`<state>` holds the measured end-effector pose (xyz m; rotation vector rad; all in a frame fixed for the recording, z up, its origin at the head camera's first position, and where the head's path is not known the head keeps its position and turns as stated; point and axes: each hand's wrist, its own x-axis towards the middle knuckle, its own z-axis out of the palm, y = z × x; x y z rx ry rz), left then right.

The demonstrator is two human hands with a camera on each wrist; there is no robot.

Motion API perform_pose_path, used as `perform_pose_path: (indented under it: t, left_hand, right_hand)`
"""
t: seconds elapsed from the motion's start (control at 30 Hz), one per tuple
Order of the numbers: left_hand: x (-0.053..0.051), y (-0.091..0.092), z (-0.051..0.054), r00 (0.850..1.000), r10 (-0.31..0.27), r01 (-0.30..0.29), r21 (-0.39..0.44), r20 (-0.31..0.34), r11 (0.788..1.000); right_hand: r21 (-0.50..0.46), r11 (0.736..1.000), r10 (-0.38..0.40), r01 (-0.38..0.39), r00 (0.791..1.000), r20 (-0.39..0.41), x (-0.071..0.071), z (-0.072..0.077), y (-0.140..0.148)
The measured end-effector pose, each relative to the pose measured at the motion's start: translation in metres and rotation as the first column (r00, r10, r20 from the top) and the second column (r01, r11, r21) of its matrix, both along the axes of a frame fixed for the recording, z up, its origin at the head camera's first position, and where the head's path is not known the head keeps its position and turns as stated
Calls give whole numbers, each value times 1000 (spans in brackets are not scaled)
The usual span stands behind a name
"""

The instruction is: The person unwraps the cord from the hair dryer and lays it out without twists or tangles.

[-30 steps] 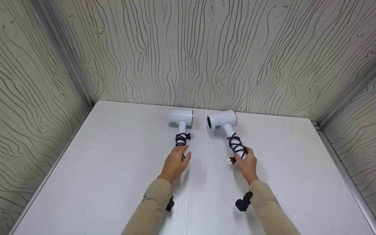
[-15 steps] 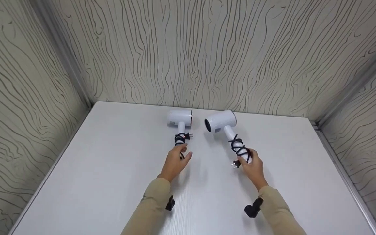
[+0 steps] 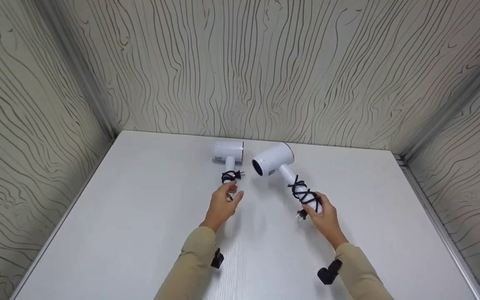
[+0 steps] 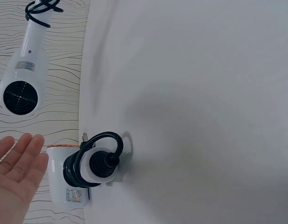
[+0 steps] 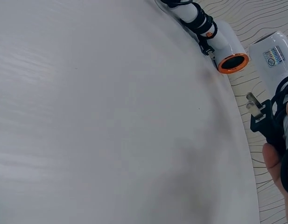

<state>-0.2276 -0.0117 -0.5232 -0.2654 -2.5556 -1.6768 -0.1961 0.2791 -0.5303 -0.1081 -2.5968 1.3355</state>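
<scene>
**Q:** State the condition of each hand.

**A:** The right hand (image 3: 325, 214) grips the right glossy white hair dryer (image 3: 274, 158), a cylindrical barrel on a straight handle, with fingers and thumb round the handle's near end. The left hand (image 3: 219, 206) holds nothing; its fingers are extended beside the handle of the left glossy white hair dryer (image 3: 225, 151), and the left wrist view shows a gap between them.

**Q:** Why is the right unit held there?

**A:** Probably because the narrow handle suits a one-hand grip and leaves the barrel free to turn. A thin black cord (image 3: 301, 191) is wound round it, presumably for compactness; the black two-pin plug (image 3: 302, 214) projects left of the thumb.

**Q:** Locate both units.

**A:** The left unit lies on the smooth white table (image 3: 148, 200) near its far edge, barrel far, handle near. The right unit is beside it, barrels apart; its detached shadow suggests it is raised. Beyond stands a pale wood-grain-patterned wall (image 3: 223, 75).

**Q:** What differs from one second earlier?

**A:** The right barrel has shifted left and nearer, its dark round end turned further toward the near side. The right hand sits slightly further right and nearer. The left unit and left hand are practically unchanged.
</scene>
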Motion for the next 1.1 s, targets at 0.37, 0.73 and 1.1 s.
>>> perform_pose_path:
  t: [0.37,0.73,1.1]
  left_hand:
    - [2,0,4,998,22,-25,59,57,998]
    - [1,0,6,998,22,-28,106,56,994]
    - [-1,-2,6,995,28,-44,169,95,985]
  right_hand:
    - [12,999,43,-43,998,41,6,1,6]
    - [10,996,88,-88,996,7,8,8,3]
    - [-62,987,148,-148,989,-6,12,15,-4]
